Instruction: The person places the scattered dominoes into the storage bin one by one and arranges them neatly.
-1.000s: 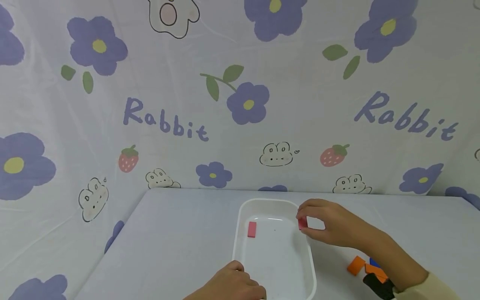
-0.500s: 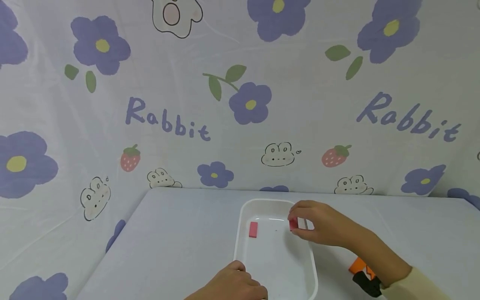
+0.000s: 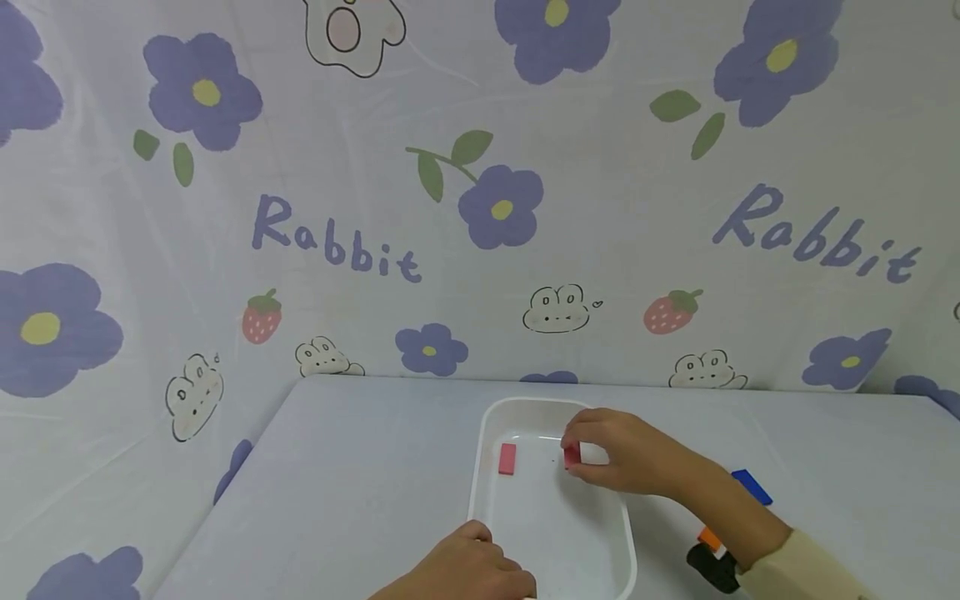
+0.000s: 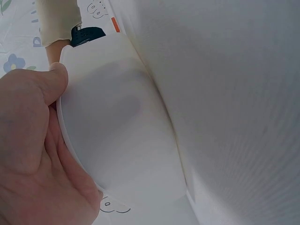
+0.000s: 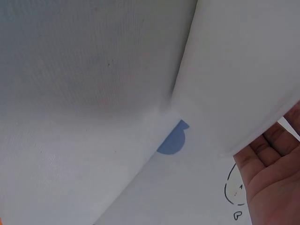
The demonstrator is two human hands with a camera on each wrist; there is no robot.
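A white tray (image 3: 555, 533) lies on the table in the head view. My left hand (image 3: 468, 567) grips its near-left edge; in the left wrist view the thumb (image 4: 58, 77) hooks over the tray's rim, with the fingers along the outside wall. Between thumb and fingertips, my right hand (image 3: 622, 450) pinches a small pink block (image 3: 572, 456) over the far right part of the tray. Another pink block (image 3: 507, 459) lies inside, near the far left. The right wrist view has my right hand (image 5: 276, 173) at its edge beside the tray wall; the held block is hidden there.
A blue block (image 3: 752, 487) lies on the table right of the tray. An orange block (image 3: 709, 538) is partly covered by my right forearm and a black object (image 3: 712, 568) at that wrist. A patterned cloth (image 3: 337, 167) hangs behind the table.
My right hand has moved left with the pink block, from the tray's right rim to over its inside. The blue block shows more fully. My left hand stays on the tray.
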